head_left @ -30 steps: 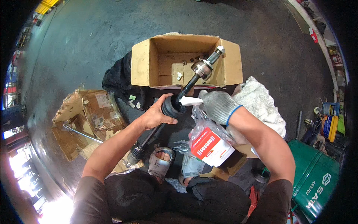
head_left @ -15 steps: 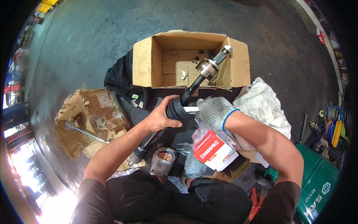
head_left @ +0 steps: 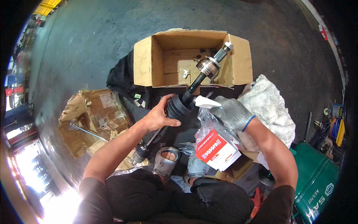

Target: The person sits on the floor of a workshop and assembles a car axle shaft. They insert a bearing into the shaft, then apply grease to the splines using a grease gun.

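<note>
The bare left hand (head_left: 161,116) is clamped around the ribbed black rubber boot (head_left: 179,108) of a drive shaft (head_left: 196,83), with the thumb on its lower side. The gloved right hand (head_left: 235,114), in grey knit with a blue cuff, is closed on one end of a white piece (head_left: 206,102); its free end points left, near the boot's upper right side. What the piece is cannot be told.

The shaft slants: its splined end lies over the right side of an open cardboard box (head_left: 190,41), and its lower joint (head_left: 141,151) is left of the left sandal (head_left: 164,162). A clear plastic bag (head_left: 207,118) hangs below the white piece, around a red-and-white carton (head_left: 216,149). Just under that carton is an open brown carton (head_left: 240,170).

Inside the cardboard box, a small white part (head_left: 185,74) lies toward its near edge. Black cloth (head_left: 121,72) lies beside the box's left side, and a white cloth (head_left: 270,112) by its near right corner. Further left on the floor (head_left: 279,48) is torn cardboard (head_left: 112,106) with a metal rod (head_left: 87,131) across it; a green metal case (head_left: 317,179) stands beyond the right forearm.
</note>
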Demonstrator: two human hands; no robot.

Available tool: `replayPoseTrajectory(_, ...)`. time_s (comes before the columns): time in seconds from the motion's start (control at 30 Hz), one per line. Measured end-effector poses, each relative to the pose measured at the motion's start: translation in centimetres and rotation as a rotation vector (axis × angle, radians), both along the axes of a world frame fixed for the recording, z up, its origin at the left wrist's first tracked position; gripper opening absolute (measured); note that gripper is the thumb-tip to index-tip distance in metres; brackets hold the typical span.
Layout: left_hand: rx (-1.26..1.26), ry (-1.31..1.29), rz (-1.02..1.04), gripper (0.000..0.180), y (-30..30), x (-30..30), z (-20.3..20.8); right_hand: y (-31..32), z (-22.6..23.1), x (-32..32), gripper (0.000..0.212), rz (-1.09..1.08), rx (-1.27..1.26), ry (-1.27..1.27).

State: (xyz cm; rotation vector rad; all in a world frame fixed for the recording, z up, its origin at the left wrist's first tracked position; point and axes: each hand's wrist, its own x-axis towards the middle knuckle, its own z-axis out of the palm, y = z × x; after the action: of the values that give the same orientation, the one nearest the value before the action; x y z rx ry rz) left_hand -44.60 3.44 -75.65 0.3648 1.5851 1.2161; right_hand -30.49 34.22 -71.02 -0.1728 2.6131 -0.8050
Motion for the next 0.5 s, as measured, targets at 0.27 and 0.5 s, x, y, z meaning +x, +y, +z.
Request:
replayPoseTrajectory(0.27,-0.181,0.569,-0.030,0.075,-1.2,-1.5,4.5,1.2,1.2,1.2,0.025,-0.040,-0.115,0.191)
replayPoseTrajectory(0.5,0.029,0.439,-0.291,0.033,2.0,2.9,10.9,-1.1,6.0,1.8,0.040,-0.473,-0.496,-0.150)
